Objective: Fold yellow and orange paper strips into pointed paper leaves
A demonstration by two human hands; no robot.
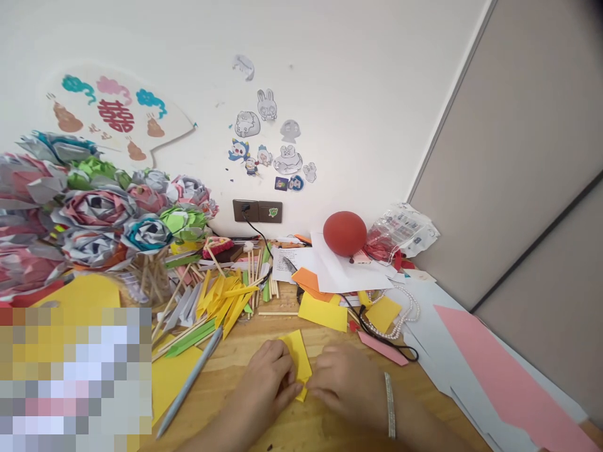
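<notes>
A small folded piece of yellow paper [298, 353] lies on the wooden table between my two hands. My left hand [273, 375] has its fingers bent and pressed onto the paper's left edge and lower corner. From the other side, my right hand [342, 380] pinches the same lower corner, where a narrow fold shows. A sparkling bracelet [390, 405] circles my right wrist. Just beyond my hands rests another yellow paper rectangle [323, 312], and a grey pen [191, 380] lies slanted to the left.
Folded yellow paper strips [227, 298] and wooden sticks [254, 270] pile up behind. Paper flowers [97, 213] crowd the left. A red balloon [345, 233] sits on white sheets at the back. A black cord [384, 339], beads [414, 307] and pink paper [513, 383] lie right.
</notes>
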